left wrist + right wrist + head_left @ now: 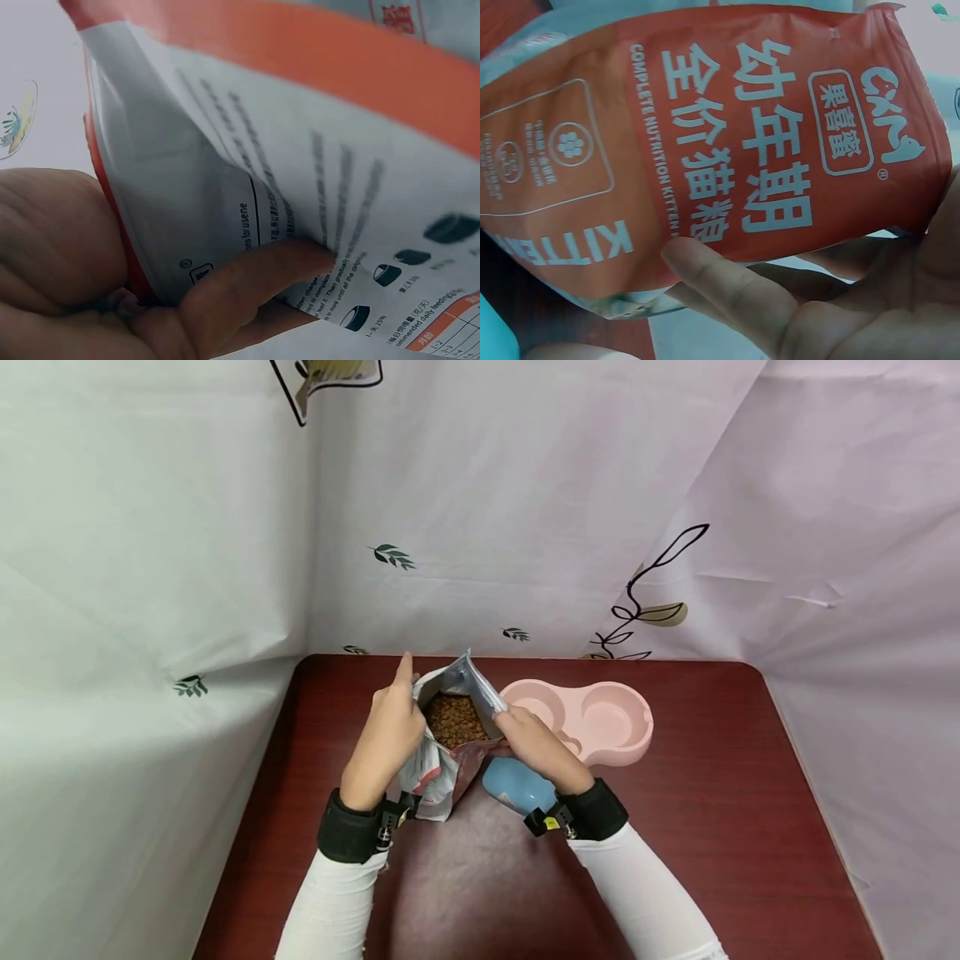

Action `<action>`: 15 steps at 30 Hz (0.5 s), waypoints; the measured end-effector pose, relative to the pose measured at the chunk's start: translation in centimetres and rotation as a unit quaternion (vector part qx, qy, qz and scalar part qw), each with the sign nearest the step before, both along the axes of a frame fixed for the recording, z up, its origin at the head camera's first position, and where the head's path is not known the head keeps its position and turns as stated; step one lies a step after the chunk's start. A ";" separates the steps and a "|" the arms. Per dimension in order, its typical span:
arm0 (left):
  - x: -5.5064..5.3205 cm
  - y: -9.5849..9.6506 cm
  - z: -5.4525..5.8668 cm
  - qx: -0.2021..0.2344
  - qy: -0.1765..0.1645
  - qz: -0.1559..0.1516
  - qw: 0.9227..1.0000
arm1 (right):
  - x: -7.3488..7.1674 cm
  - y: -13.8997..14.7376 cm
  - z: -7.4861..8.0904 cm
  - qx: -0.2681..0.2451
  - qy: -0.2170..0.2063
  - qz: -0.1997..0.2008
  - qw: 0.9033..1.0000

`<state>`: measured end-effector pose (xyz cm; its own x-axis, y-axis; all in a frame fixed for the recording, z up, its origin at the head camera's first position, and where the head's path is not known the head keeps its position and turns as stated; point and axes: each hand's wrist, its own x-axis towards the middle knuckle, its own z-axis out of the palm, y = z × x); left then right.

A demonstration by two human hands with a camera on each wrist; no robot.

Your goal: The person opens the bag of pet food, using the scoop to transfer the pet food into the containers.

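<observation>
A bag of kitten food point(438, 781) stands with its mouth spread wide, and brown kibble point(455, 720) shows inside. My left hand point(388, 727) grips the bag's left side. In the left wrist view its fingers point(255, 281) curl against the white printed panel point(337, 150). The right hand point(542, 748) pinches the opposite edge of the mouth. In the right wrist view that hand's fingers lie along the red and orange front panel point(765, 150). A rounded light blue object point(517, 783) lies below the right hand, partly covered by it.
A pink double bowl point(573, 710) rests on the dark red table point(720, 793) to the right of the bag, near the back edge. White patterned cloth point(480, 510) hangs behind and beside the table.
</observation>
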<state>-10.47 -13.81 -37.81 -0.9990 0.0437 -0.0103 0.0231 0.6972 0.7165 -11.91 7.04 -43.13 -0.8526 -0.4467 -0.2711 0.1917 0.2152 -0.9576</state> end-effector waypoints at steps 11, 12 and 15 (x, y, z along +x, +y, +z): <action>-0.5 0.2 0.4 -0.034 0.012 0.007 0.999 | 0.3 -0.4 -1.8 -0.083 -0.019 -0.018 0.996; -0.5 0.2 0.4 -0.042 0.016 0.008 0.999 | 0.3 -0.6 -2.0 -0.099 -0.023 -0.019 0.995; -0.6 0.1 0.5 -0.057 0.029 0.009 0.998 | 0.1 -1.1 -2.8 -0.139 -0.040 -0.028 0.989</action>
